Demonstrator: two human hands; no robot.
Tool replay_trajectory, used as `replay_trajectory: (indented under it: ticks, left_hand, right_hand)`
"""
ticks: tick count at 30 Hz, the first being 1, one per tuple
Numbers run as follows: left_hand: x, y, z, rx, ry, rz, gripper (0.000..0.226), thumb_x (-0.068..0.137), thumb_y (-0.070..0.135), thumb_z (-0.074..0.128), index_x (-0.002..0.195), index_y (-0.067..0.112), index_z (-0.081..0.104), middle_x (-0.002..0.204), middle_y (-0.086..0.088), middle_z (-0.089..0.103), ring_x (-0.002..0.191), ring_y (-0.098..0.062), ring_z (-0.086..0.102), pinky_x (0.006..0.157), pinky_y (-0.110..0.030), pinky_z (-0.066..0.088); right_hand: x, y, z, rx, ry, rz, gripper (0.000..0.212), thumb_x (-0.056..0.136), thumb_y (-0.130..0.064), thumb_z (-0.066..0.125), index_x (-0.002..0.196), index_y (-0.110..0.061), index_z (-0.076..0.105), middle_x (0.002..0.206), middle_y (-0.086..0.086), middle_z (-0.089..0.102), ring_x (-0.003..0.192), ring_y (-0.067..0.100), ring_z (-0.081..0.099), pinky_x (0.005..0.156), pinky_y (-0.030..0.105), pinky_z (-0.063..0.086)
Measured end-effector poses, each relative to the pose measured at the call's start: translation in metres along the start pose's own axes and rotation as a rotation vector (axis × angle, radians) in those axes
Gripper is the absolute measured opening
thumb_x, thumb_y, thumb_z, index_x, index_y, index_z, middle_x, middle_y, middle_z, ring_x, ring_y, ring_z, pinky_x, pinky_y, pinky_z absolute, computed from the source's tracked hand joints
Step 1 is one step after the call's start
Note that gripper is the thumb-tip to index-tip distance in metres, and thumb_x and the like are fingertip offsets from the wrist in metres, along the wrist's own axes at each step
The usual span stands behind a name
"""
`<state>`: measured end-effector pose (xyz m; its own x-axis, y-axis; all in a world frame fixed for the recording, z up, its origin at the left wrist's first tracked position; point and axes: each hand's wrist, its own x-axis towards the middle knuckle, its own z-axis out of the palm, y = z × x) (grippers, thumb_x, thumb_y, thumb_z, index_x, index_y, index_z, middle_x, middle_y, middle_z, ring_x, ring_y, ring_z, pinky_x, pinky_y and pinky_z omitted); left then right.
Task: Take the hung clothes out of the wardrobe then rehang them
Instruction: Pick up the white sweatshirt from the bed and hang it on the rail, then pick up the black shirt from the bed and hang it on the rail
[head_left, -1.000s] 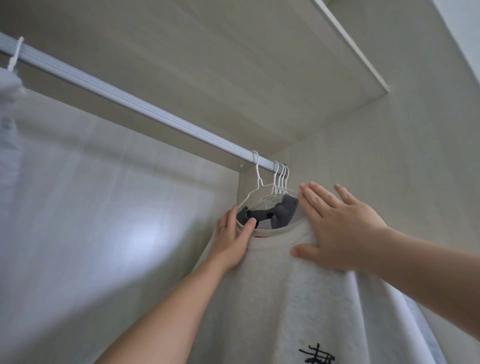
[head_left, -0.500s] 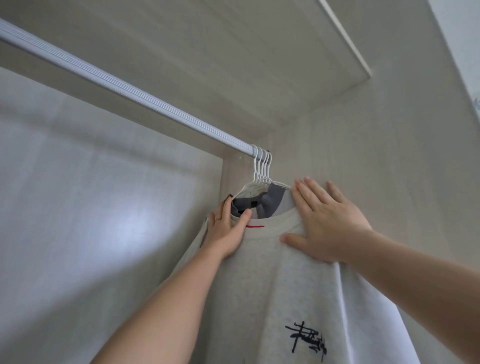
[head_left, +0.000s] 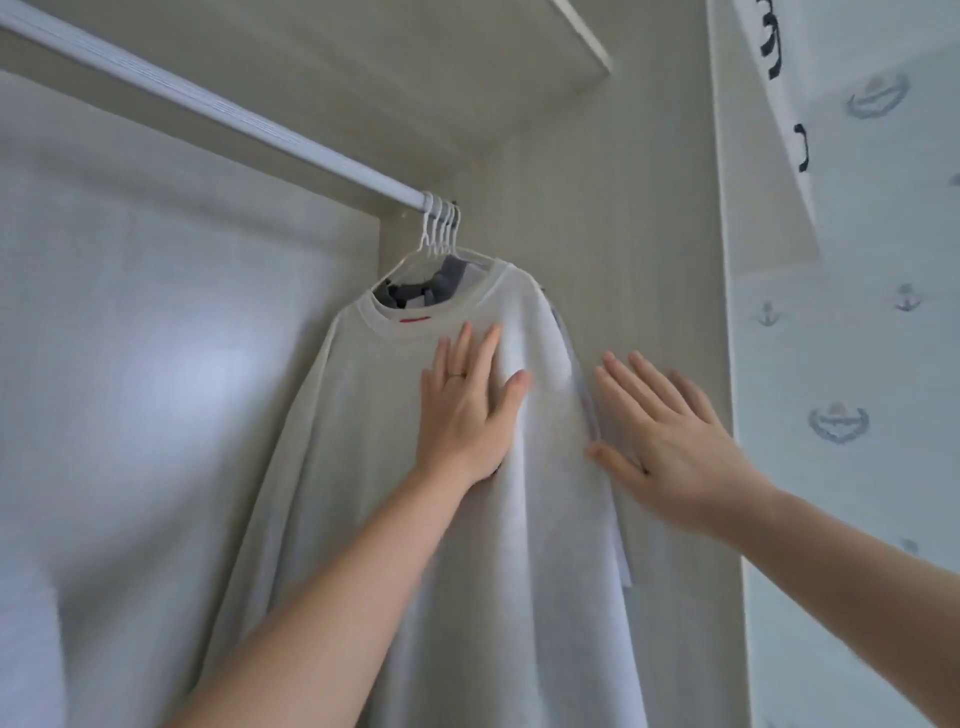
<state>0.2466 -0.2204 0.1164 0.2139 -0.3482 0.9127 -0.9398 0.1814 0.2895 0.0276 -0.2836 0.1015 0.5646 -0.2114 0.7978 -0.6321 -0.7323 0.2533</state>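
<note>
the shirt (head_left: 337, 457) hangs on a wire hanger (head_left: 399, 266) at the far end of the rod (head_left: 234, 106). its hook is packed into a tight bunch of hooks (head_left: 441, 223) hard by the side wall (head_left: 623, 234). the shirt's long axis runs straight down from that hook. the collar lies just above the fingertips of the left hand (head_left: 462, 410), and the hem drops out of view below both wrists. a grey garment (head_left: 448, 283) shows through the neck opening, behind the shirt.

the left hand lies flat on the shirt's chest, fingers straight, thumb splayed toward the right hand (head_left: 670, 441). it presses cloth and holds nothing. the right hand is spread wide, palm toward the wall, beside the shirt's shoulder. its thumb sits at the sleeve edge, though contact with the cloth cannot be told. it holds nothing either.

of the 2 hands the left is nearer the hanger, with the hooks almost straight above its fingertips and the collar between. by the look of it the shirt is rehung and being smoothed. any further lift would mean reaching up past the collar, where the crowded hooks could snag 1 another.
</note>
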Motion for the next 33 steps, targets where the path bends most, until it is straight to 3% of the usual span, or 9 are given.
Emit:
replay_trajectory:
  ticks: [5,8,13,19,23,25,29,33]
  left_hand:
    - [-0.102,0.071,0.041,0.033,-0.069,0.049,0.073,0.09,0.069,0.021,0.156,0.039,0.015,0.167,0.006,0.001,0.153,-0.018,-0.008,0.122,-0.049,0.001]
    - [-0.17,0.11,0.072,0.026,-0.19,0.107,0.07,0.094,0.066,0.026,0.157,0.038,0.013,0.167,0.006,-0.002,0.152,-0.018,-0.011,0.122,-0.048,-0.004]
    - [-0.292,0.18,0.131,-0.113,-0.449,0.189,0.069,0.096,0.063,0.03,0.157,0.033,0.018,0.167,0.006,0.0,0.153,-0.019,-0.011,0.123,-0.05,0.0]
    - [-0.429,0.264,0.212,-0.311,-0.856,0.166,0.068,0.096,0.061,0.033,0.156,0.036,0.017,0.166,0.012,0.001,0.152,-0.013,-0.011,0.123,-0.049,0.005]
    - [-0.501,0.322,0.264,-0.409,-1.093,0.153,0.071,0.092,0.063,0.031,0.156,0.035,0.02,0.165,0.01,0.011,0.152,-0.011,-0.004,0.122,-0.044,0.011]
    - [-0.532,0.35,0.288,-0.451,-1.198,0.165,0.073,0.09,0.065,0.027,0.155,0.034,0.022,0.165,0.009,0.015,0.152,-0.011,-0.001,0.122,-0.042,0.011]
    - [-0.582,0.4,0.342,-0.516,-1.352,0.225,0.075,0.088,0.067,0.025,0.154,0.031,0.028,0.163,0.005,0.021,0.152,-0.016,0.007,0.122,-0.034,0.01]
    - [-0.617,0.449,0.406,-0.568,-1.481,0.293,0.077,0.087,0.067,0.022,0.154,0.031,0.028,0.163,0.006,0.023,0.151,-0.015,0.007,0.12,-0.034,0.01]
  right_hand:
    - [-0.135,0.027,-0.015,0.081,-0.021,0.029,0.073,0.097,-0.06,0.022,0.157,-0.02,0.012,0.164,-0.008,0.003,0.151,0.014,-0.005,0.121,0.045,0.006]
    - [-0.223,0.047,-0.025,0.089,-0.071,0.141,0.072,0.098,-0.059,0.024,0.157,-0.018,0.012,0.164,-0.006,0.006,0.151,0.018,-0.002,0.12,0.049,0.009]
    - [-0.379,0.076,-0.042,0.087,-0.232,0.407,0.073,0.097,-0.058,0.026,0.157,-0.018,0.014,0.164,-0.003,0.009,0.151,0.019,0.0,0.12,0.052,0.013]
    - [-0.558,0.099,-0.074,0.033,-0.484,0.774,0.075,0.094,-0.063,0.02,0.157,-0.024,0.009,0.164,-0.007,0.002,0.151,0.014,-0.008,0.121,0.048,0.008]
    - [-0.658,0.106,-0.096,-0.013,-0.606,1.028,0.077,0.09,-0.063,0.021,0.156,-0.023,0.019,0.163,-0.004,0.01,0.151,0.017,-0.001,0.119,0.044,0.005]
    - [-0.701,0.11,-0.106,-0.039,-0.66,1.149,0.077,0.089,-0.063,0.021,0.156,-0.024,0.019,0.164,-0.004,0.009,0.151,0.018,-0.001,0.119,0.044,0.004]
    - [-0.764,0.13,-0.126,-0.106,-0.766,1.358,0.069,0.098,-0.052,0.039,0.156,-0.028,0.01,0.164,-0.007,0.001,0.151,0.017,-0.008,0.121,0.042,0.001]
    - [-0.807,0.165,-0.134,-0.17,-0.806,1.571,0.066,0.1,-0.047,0.039,0.156,-0.029,0.009,0.164,-0.009,0.0,0.151,0.017,-0.007,0.12,0.041,0.0]
